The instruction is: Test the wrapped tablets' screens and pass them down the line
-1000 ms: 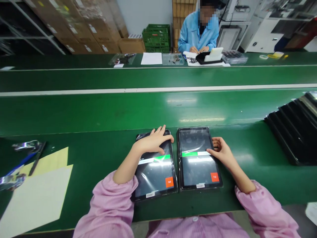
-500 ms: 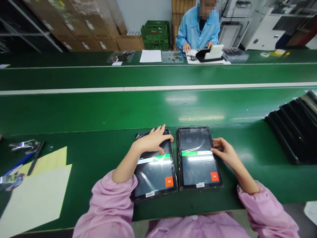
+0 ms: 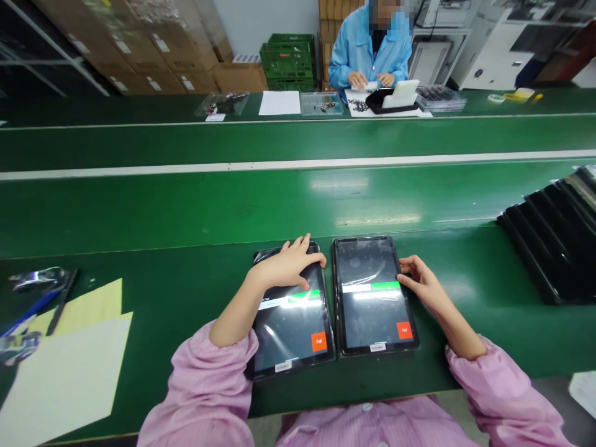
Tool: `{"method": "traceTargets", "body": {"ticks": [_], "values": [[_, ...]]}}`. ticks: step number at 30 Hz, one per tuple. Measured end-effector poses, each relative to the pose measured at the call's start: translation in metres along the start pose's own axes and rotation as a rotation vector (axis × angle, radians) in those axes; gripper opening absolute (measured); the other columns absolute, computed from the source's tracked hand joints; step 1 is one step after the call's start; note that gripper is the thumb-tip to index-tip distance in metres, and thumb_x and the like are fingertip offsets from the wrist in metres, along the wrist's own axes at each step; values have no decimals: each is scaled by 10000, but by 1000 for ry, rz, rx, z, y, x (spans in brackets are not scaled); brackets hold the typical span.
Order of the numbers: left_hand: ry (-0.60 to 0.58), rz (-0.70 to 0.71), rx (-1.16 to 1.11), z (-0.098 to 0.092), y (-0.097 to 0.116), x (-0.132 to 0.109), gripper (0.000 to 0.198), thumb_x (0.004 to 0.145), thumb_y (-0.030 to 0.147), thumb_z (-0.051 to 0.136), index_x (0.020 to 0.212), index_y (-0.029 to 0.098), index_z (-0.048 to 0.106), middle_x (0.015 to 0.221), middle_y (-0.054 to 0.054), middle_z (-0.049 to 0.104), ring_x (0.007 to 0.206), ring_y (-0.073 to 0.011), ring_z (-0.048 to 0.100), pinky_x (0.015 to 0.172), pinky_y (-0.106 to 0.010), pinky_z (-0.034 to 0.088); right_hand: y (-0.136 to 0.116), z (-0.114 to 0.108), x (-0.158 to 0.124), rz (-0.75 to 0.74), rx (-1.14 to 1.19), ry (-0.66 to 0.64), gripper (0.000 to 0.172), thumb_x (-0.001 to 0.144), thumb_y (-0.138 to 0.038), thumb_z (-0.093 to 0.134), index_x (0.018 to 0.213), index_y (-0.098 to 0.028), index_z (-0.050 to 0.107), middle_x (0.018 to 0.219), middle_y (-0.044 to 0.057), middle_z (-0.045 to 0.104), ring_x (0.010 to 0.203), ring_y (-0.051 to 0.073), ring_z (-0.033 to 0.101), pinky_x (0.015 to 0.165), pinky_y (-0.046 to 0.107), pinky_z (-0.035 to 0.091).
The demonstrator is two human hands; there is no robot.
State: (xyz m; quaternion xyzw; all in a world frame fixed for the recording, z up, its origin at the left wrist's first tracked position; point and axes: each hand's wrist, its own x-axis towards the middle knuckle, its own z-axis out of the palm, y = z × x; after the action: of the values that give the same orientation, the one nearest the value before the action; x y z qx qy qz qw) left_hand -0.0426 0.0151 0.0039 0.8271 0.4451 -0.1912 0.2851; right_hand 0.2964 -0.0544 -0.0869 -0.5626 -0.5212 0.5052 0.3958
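I read "Fail" on the orange button of the left tablet (image 3: 291,310) and of the right tablet (image 3: 372,298); other labels are illegible.

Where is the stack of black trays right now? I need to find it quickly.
In the head view, the stack of black trays lies at the far right edge of the green bench, to the right of the right hand and the right tablet.

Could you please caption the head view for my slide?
Left hand and right hand rest on two side-by-side tablets.

Green bench (image 3: 186,292): two tablets (image 3: 372,295), papers (image 3: 65,372).
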Motion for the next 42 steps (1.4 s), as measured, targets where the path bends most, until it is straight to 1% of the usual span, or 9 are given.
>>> {"method": "traceTargets", "body": {"ticks": [5, 12, 24, 26, 29, 33, 36, 39, 42], "values": [[27, 10, 16, 1, -2, 2, 544, 748, 216, 794, 1222, 286, 537, 1672, -158, 75, 1519, -433, 72, 1165, -628, 179, 4, 4, -1, -47, -30, 27, 384, 744, -461, 725, 1015, -255, 550, 960, 33, 611, 882, 220, 596, 803, 362, 523], [92, 52, 20, 4, -10, 3, 608, 708, 295, 838, 1227, 267, 522, 1639, -183, 215, 1516, -404, 155, 1126, -537, 301, 9, 1, 4, -33, -5, -5, 549, 740, -457, 720, 1229, -267, 556, 968, 30, 581, 839, 208, 578, 842, 380, 512], [92, 47, 9, 3, -7, 6, 619, 700, 266, 828, 1240, 256, 525, 1632, -190, 231, 1519, -410, 135, 1132, -557, 286, 5, 5, 5, -28, 29, 10, 508, 717, -435, 711, 1176, -267, 572, 940, 15, 574, 817, 197, 563, 826, 352, 499], [88, 54, -53, 1, -16, 0, 746, 711, 269, 800, 1365, 265, 442, 1641, -176, 220, 1522, -374, 154, 1155, -511, 280, 7, 2, 7, -34, 11, -12, 527, 718, -458, 712, 1189, -269, 569, 941, 18, 572, 825, 204, 566, 833, 359, 504], [66, 24, -160, -5, -48, -16, 931, 733, 317, 731, 1518, 261, 235, 1604, -147, 334, 1446, -324, 369, 1111, -415, 375, 8, -1, 8, -40, -56, -13, 544, 776, -536, 663, 1238, -268, 558, 970, 41, 566, 839, 226, 572, 800, 380, 523], [25, -37, -218, -10, -105, -39, 765, 741, 361, 639, 1446, 207, 383, 1508, -114, 487, 1314, -273, 517, 1071, -356, 416, -3, 9, 5, -312, -462, 162, 570, 926, -582, 493, 1388, -250, 522, 1228, 147, 489, 1122, 343, 506, 937, 526, 470], [-7, -5, -308, -9, -128, -41, 671, 715, 361, 623, 1347, 183, 481, 1377, -92, 598, 1210, -245, 577, 1009, -322, 454, -18, 33, 1, -570, -831, 29, 478, 968, -521, 504, 1411, -347, 544, 1458, 120, 357, 1334, 406, 315, 1102, 642, 247], [-32, 6, -319, -8, -126, -31, 617, 665, 368, 656, 1240, 176, 540, 1211, -69, 663, 1073, -238, 621, 913, -304, 489, -32, 56, -3, -689, -1025, -137, 450, 954, -505, 591, 1396, -439, 547, 1561, 51, 280, 1385, 417, 248, 1131, 686, 102], [26, -50, -245, -9, -102, -18, 630, 667, 410, 676, 1228, 165, 527, 1151, -87, 656, 1046, -265, 622, 912, -346, 481, -38, 68, -5, -725, -1081, -158, 476, 924, -522, 654, 1382, -425, 571, 1585, 65, 266, 1403, 433, 227, 1124, 709, 68]]}}
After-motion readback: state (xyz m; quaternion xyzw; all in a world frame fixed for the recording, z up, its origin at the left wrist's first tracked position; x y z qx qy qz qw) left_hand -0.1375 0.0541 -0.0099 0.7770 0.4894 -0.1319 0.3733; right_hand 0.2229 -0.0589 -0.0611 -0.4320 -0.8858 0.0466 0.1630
